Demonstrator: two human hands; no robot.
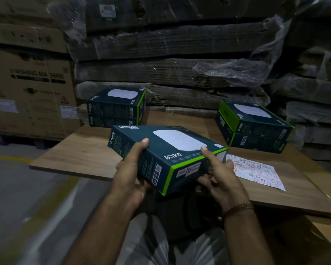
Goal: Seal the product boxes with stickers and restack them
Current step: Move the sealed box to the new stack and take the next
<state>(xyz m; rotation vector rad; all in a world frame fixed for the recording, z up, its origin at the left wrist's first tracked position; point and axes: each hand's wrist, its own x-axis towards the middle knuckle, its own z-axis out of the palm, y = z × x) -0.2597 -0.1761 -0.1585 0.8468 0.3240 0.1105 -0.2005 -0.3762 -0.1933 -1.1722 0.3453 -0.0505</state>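
Over the bench, both hands' fingers clamp the box; steady it, then press a sticker from the sheet across the flap.

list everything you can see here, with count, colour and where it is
held box: 1, dark teal with green edge, tilted above the table's near edge, in both hands
left stack of boxes: 2 boxes, dark teal and green, far left of the table
right stack of boxes: 2 boxes, dark teal and green, far right of the table, top one turned askew
sticker sheet: 1, white with red stickers, flat on the table at right
table: 1, light brown wood, centre
cartons: several, brown, at left beyond the table
wrapped stacks: many layers, brown cardboard under clear film, behind the table
bracelet: 1, brown, right wrist
left hand: grips the box's left end
right hand: holds the box's right end
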